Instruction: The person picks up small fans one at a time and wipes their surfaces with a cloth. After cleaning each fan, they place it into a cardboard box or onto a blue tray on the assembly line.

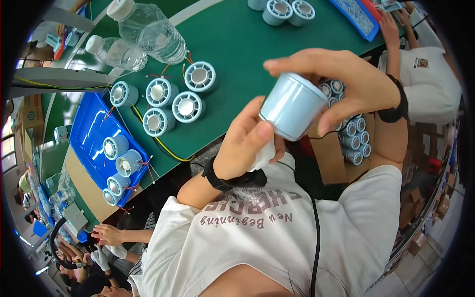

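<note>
My left hand [247, 141] is closed around a light-blue plastic cylinder [292, 106] with a smooth, shiny side, held tilted above my lap. A crumpled white cloth or tissue [264, 156] is bunched under the same hand's fingers. Curved about the cylinder's other end is my right hand [346, 81], slightly blurred. Its fingers and thumb are spread, with the thumb tip seeming just off the cylinder's edge. On the green table to the left stand several similar light-blue units [186, 107] with slotted rims, round silvery centres and thin wires.
A blue tray [89, 128] holds more units at the left, with two clear bottles [153, 34] beyond. Below my right arm, a cardboard box [329, 158] is filled with units. Another blue tray [363, 27] lies far right, near a co-worker's arm [391, 37]. Co-workers' hands [109, 235] show lower left.
</note>
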A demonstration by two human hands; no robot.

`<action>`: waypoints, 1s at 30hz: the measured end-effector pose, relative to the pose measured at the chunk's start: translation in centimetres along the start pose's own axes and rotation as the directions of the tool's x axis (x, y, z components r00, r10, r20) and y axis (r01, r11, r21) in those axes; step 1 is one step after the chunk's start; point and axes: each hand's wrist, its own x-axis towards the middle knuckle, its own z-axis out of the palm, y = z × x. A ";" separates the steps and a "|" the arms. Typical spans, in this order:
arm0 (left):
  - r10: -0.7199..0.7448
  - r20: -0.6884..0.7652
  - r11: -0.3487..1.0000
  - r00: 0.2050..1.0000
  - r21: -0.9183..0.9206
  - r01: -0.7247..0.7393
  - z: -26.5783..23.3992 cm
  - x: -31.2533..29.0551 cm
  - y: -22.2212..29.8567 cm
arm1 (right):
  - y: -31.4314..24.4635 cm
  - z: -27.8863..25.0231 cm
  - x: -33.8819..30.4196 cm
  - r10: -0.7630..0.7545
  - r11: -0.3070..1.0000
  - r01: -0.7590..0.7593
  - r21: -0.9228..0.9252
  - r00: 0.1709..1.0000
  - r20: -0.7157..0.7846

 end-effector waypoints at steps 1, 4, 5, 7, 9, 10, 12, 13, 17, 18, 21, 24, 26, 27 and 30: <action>0.067 -0.059 0.991 0.996 0.123 -0.060 0.4 -0.2 -0.2 | -0.3 0.4 -0.7 0.011 1.000 -0.011 0.007 1.000 -0.009; 0.249 -0.145 0.904 0.958 0.390 -0.175 1.0 -0.4 -0.8 | -0.8 0.9 -2.6 0.181 0.983 -0.171 0.069 0.967 -0.181; 0.349 -0.109 0.815 0.931 0.526 -0.244 1.0 -0.3 -0.9 | -1.0 1.0 -3.0 0.180 0.983 -0.170 0.071 0.967 -0.181; 0.515 0.011 0.566 0.857 0.747 -0.350 1.0 -0.1 -1.1 | -1.5 1.1 -3.7 0.223 0.968 -0.241 -0.064 0.953 -0.205; 0.542 0.021 0.454 0.840 0.834 -0.314 0.9 -0.5 -1.0 | -1.4 1.7 -3.7 0.232 0.957 -0.261 -0.124 0.950 -0.209; 0.561 0.041 0.336 0.827 0.901 -0.273 0.9 -0.7 -0.9 | -1.3 2.2 -3.6 0.244 0.965 -0.258 -0.047 0.948 -0.203; 0.560 0.077 0.225 0.825 0.944 -0.241 0.9 -0.5 -0.8 | -1.5 3.0 -3.9 0.294 0.955 -0.279 0.097 0.933 -0.209; 0.551 0.066 0.242 0.832 0.941 -0.235 0.8 -0.4 -0.8 | -1.4 3.4 -3.9 0.303 0.952 -0.288 0.099 0.928 -0.215; 0.517 0.019 0.347 0.856 0.909 -0.230 0.8 -0.3 -0.9 | -1.1 4.9 -3.8 0.228 0.973 -0.223 0.054 0.913 -0.337; 0.506 -0.004 0.413 0.862 0.879 -0.238 0.8 -0.5 -0.9 | -1.7 4.8 -3.6 0.292 0.956 -0.273 0.102 0.907 -0.304; 0.492 -0.035 0.487 0.870 0.839 -0.242 1.3 -0.8 -1.0 | -2.4 4.6 -3.6 0.412 0.907 -0.373 0.193 0.881 -0.232; 0.496 -0.054 0.506 0.866 0.829 -0.238 1.8 -1.0 -1.0 | -2.4 4.6 -4.0 0.338 0.941 -0.326 0.088 0.912 -0.232; 0.538 -0.005 0.382 0.843 0.893 -0.239 1.9 -1.1 -1.1 | -3.7 5.2 -3.6 0.350 0.937 -0.340 0.083 0.895 -0.276; 0.559 0.017 0.315 0.829 0.920 -0.232 1.9 -1.2 -1.1 | -4.5 5.7 -3.3 0.358 0.933 -0.351 0.080 0.879 -0.316; 0.587 0.065 0.190 0.807 0.958 -0.216 2.3 -1.5 -0.8 | -5.3 6.8 -2.7 0.354 0.931 -0.360 0.058 0.855 -0.378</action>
